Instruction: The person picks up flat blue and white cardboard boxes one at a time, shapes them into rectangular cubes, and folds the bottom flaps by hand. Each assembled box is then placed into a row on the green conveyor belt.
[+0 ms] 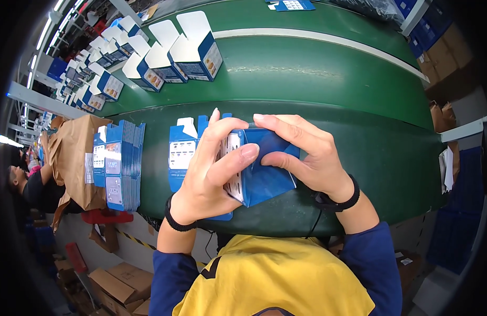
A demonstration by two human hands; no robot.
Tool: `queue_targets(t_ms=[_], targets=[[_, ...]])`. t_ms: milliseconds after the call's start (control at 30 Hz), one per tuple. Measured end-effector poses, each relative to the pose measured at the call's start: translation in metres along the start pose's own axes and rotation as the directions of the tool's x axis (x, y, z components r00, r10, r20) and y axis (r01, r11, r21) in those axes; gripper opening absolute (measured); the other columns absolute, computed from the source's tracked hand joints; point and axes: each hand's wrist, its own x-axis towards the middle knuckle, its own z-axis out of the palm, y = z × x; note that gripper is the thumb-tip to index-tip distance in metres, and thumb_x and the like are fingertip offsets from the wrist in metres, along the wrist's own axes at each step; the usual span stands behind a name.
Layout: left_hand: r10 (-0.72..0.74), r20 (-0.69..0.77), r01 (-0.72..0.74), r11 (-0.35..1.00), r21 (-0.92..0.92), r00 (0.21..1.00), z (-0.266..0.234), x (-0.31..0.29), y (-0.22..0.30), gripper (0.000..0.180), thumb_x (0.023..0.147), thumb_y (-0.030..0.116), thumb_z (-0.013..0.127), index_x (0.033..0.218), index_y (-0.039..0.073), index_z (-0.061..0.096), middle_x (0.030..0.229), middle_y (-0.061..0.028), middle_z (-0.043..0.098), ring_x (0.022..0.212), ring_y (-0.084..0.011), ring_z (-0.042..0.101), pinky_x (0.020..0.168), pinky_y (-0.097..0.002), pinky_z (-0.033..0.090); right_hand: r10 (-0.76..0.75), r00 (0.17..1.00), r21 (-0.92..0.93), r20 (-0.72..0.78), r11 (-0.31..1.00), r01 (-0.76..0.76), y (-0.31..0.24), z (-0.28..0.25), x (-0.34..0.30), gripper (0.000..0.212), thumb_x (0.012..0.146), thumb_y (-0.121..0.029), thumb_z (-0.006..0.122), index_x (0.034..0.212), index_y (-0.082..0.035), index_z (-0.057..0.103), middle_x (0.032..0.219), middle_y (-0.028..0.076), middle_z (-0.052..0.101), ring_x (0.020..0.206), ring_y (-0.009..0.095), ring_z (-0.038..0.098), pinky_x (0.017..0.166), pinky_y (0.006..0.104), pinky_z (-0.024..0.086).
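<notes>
Between my two hands is a blue folding carton (267, 184), partly opened out and tilted, with a white printed panel on its left side. My left hand (204, 174) grips that side, its thumb lying across the upper edge. My right hand (312, 150) holds the far right edge, fingers curled over the top and thumb pressed on the blue panel. Beneath my left hand, a flat blue carton blank (181, 158) with a white panel lies on the green work surface (380, 174), partly hidden by the hand.
Left of my hands stands a stack of flat cartons (128, 163) beside crumpled brown paper (77, 152). Several erected cartons (193, 58) with raised white lids stand on the green conveyor (306, 68) beyond. Another person (43, 184) is at far left. Cardboard boxes (122, 284) sit below.
</notes>
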Motion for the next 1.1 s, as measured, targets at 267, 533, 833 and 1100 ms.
queue_targets(t_ms=[267, 533, 833, 1100], targets=[[-0.031, 0.045, 0.031, 0.999, 0.008, 0.999, 0.004, 0.007, 0.003, 0.069, 0.061, 0.006, 0.077, 0.125, 0.011, 0.05, 0.121, -0.02, 0.047, 0.108, -0.0373, 0.052, 0.101, -0.0599, 0.029, 0.02, 1.0, 0.005, -0.008, 1.0, -0.02, -0.004, -0.005, -0.003, 0.052, 0.07, -0.01, 0.075, 0.12, -0.003, 0.059, 0.115, 0.014, 0.063, 0.106, 0.027, 0.06, 0.089, 0.0335, 0.048], [0.017, 0.068, -0.018, 1.0, 0.011, 0.998, 0.013, 0.003, -0.002, 0.072, 0.064, 0.013, 0.077, 0.129, 0.008, 0.046, 0.128, -0.0199, 0.041, 0.118, -0.0387, 0.046, 0.103, -0.0563, 0.028, 0.192, 0.98, 0.405, -0.054, 0.901, -0.154, -0.023, -0.015, -0.007, 0.062, 0.085, -0.032, 0.064, 0.133, 0.0, 0.043, 0.125, 0.017, 0.055, 0.113, 0.027, 0.057, 0.094, 0.0343, 0.045], [0.303, 0.109, -0.319, 0.927, 0.195, 0.947, -0.005, -0.009, -0.013, 0.093, 0.065, 0.035, 0.079, 0.142, 0.021, 0.029, 0.139, -0.0152, 0.037, 0.127, -0.0377, 0.039, 0.106, -0.0544, 0.027, 0.562, 0.656, 0.807, 0.504, -0.036, -0.59, 0.017, -0.013, -0.006, 0.089, 0.081, -0.035, 0.07, 0.142, 0.003, 0.019, 0.138, 0.02, 0.04, 0.124, 0.026, 0.044, 0.093, 0.0302, 0.044], [-0.631, 0.068, 0.317, 0.477, 0.82, 0.773, -0.047, -0.066, -0.056, 0.097, 0.064, 0.042, 0.079, 0.144, 0.022, 0.028, 0.113, -0.0173, 0.052, 0.112, -0.0327, 0.051, 0.088, -0.0472, 0.044, 0.258, 0.911, 0.008, -0.323, 0.963, -0.27, 0.165, -0.016, 0.077, 0.108, 0.065, -0.022, 0.08, 0.143, 0.004, 0.011, 0.14, 0.019, 0.034, 0.129, 0.028, 0.036, 0.105, 0.0322, 0.03]])
